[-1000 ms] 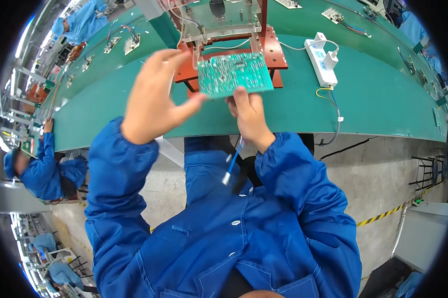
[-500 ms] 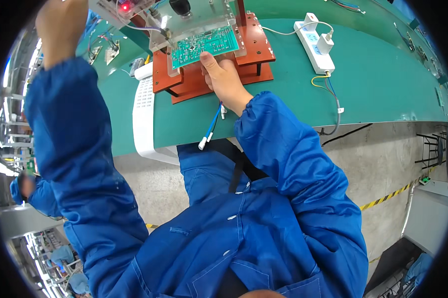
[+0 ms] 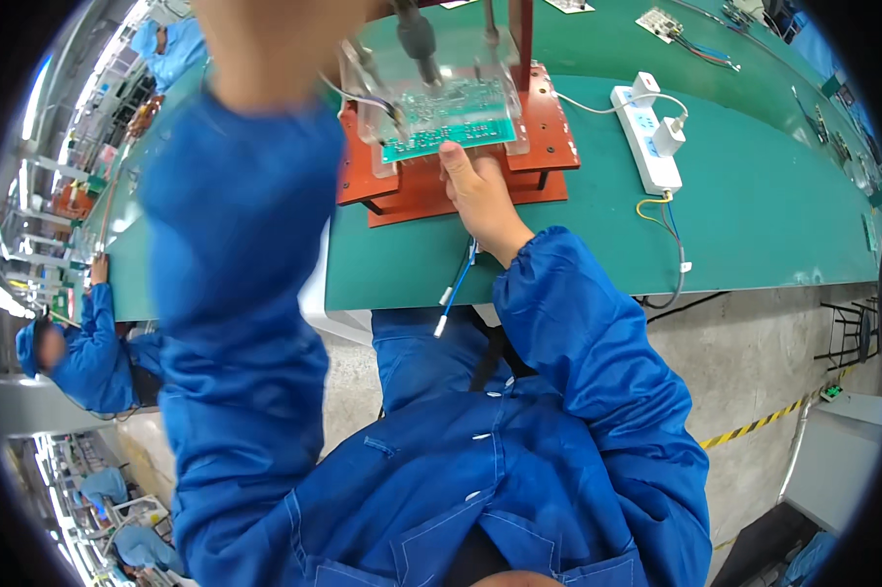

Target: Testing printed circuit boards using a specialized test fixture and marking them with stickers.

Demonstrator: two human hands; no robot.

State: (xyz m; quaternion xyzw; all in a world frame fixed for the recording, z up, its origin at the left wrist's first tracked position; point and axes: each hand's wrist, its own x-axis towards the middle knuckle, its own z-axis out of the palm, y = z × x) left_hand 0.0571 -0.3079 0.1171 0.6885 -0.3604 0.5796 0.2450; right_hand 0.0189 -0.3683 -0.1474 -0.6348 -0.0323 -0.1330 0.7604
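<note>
At 12 o'clock, the green circuit board (image 3: pixel 451 144) lies with its near edge just outside the red fixture (image 3: pixel 551 142), its far part hazy behind the clear plate (image 3: pixel 461 67). Your right hand (image 3: pixel 485 191) appears to grip that near edge, thumb on top and fingers beneath; your left hand (image 3: pixel 280 44) is raised at 11 o'clock, and whether it is open or closed you cannot tell from this view. If the right hand pushes the board in at a slant, an edge could catch on the clear plate and scrape the small parts. If the plate or the dark rod (image 3: pixel 418 44) above it came down while your thumb and fingers are this close, they could be pinched, or the board pressed out of line. The blue lead (image 3: pixel 458 284) dangles at 6 o'clock from your right hand, past the front edge of the worktop (image 3: pixel 744 225), so a sleeve could snag it and tug whatever it joins. What is hard to make out: the left hand is blurred and cut off by the top rim, so anything it touches is lost; your right fingertips are hidden under the board; and the lead's upper end disappears behind the right hand.
</note>
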